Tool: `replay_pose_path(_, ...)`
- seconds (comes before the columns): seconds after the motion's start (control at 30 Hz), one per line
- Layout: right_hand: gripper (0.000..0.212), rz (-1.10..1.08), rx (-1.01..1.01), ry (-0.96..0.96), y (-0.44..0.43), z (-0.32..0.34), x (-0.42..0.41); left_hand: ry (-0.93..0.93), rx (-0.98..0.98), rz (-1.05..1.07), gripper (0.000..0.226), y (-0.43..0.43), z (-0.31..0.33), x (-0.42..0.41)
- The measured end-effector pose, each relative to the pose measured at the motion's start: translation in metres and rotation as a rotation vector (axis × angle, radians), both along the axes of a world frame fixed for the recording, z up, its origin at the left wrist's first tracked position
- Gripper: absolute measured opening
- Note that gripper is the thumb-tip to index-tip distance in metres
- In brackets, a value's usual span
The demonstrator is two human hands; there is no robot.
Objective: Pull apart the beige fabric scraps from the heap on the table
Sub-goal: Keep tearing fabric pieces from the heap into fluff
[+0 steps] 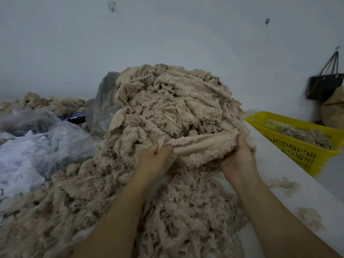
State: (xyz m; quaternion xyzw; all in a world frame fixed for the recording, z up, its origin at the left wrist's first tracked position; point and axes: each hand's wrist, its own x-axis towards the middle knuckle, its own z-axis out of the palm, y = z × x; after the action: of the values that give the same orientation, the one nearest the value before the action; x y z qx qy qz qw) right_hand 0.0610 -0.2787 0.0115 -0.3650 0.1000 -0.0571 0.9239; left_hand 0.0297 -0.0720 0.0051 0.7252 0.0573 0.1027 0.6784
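Left grip (pixel 156 157) and right grip (pixel 239 155) both pinching one beige scrap (pixel 201 144), fingers curled tight.
It's stretched taut between them, near side of the heap (pixel 167 101) on the worktop (pixel 275 164), probably to work it free; yellow basket (pixel 260 117) sits far right.

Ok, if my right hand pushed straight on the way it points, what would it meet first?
Probably the heap, rising just behind the beige strip the right hand grips; depth is unclear.

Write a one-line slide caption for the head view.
The left hand and right hand grip one beige scrap stretched between them on the heap; yellow basket to the right.
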Motion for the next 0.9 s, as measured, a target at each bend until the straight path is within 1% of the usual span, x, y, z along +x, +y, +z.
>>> replay_pose_path(0.03,0.037,-0.020,-0.010,0.016,0.000,0.000,0.001,0.014,-0.129,-0.037,0.026,-0.001,0.003,-0.003)
replay_pose_path(0.07,0.033,-0.037,-0.028,0.032,0.000,0.000,0.001,0.019,-0.238,-0.094,0.018,0.000,0.004,-0.003)
replay_pose_path(0.1,0.032,-0.042,-0.058,0.045,0.001,0.000,0.000,0.017,-0.318,-0.136,0.016,0.000,0.007,-0.006)
replay_pose_path(0.13,0.036,-0.021,-0.106,0.044,0.002,-0.001,-0.001,0.009,-0.352,-0.158,0.028,0.000,0.007,-0.006)
replay_pose_path(0.17,0.047,0.019,-0.181,0.028,0.004,-0.002,-0.001,0.012,-0.366,-0.169,0.035,-0.002,0.008,-0.007)
replay_pose_path(0.2,0.058,0.072,-0.276,-0.010,0.006,-0.004,-0.002,0.010,-0.356,-0.183,0.033,-0.003,0.006,-0.006)
replay_pose_path(0.23,0.064,0.138,-0.386,-0.068,0.010,-0.006,-0.004,0.018,-0.316,-0.205,0.032,-0.005,0.005,-0.006)
replay_pose_path(0.3,0.065,0.293,-0.676,-0.207,0.020,-0.009,-0.013,0.013,-0.172,-0.233,0.038,-0.009,0.003,-0.008)
replay_pose_path(0.37,0.061,0.439,-0.940,-0.307,0.032,-0.012,-0.021,0.008,-0.071,-0.239,0.045,-0.013,0.000,-0.010)
replay_pose_path(0.4,0.056,0.482,-1.032,-0.353,0.038,-0.014,-0.024,0.018,-0.061,-0.245,0.049,-0.014,-0.002,-0.010)
replay_pose_path(0.47,0.047,0.473,-1.148,-0.422,0.043,-0.016,-0.023,0.022,-0.040,-0.236,0.052,-0.015,-0.002,-0.011)
replay_pose_path(0.53,0.041,0.399,-1.200,-0.386,0.041,-0.016,-0.021,0.013,0.054,-0.191,0.050,-0.015,-0.003,-0.009)
replay_pose_path(0.57,0.037,0.364,-1.214,-0.350,0.039,-0.015,-0.019,0.003,0.092,-0.173,0.045,-0.014,-0.002,-0.008)
replay_pose_path(0.63,0.033,0.304,-1.208,-0.336,0.038,-0.014,-0.017,0.010,0.091,-0.142,0.040,-0.014,0.000,-0.008)
replay_pose_path(0.7,0.034,0.241,-1.148,-0.313,0.039,-0.011,-0.017,0.037,-0.014,-0.121,0.038,-0.015,0.003,-0.008)
replay_pose_path(0.77,0.033,0.207,-1.086,-0.247,0.041,-0.005,-0.017,0.050,-0.189,-0.137,0.034,-0.013,0.009,-0.009)
replay_pose_path(0.83,0.035,0.186,-1.079,-0.204,0.041,-0.003,-0.017,0.067,-0.377,-0.184,0.040,-0.012,0.011,-0.011)
replay_pose_path(0.9,0.039,0.173,-1.085,-0.198,0.043,-0.004,-0.018,0.093,-0.511,-0.203,0.044,-0.015,0.012,-0.011)
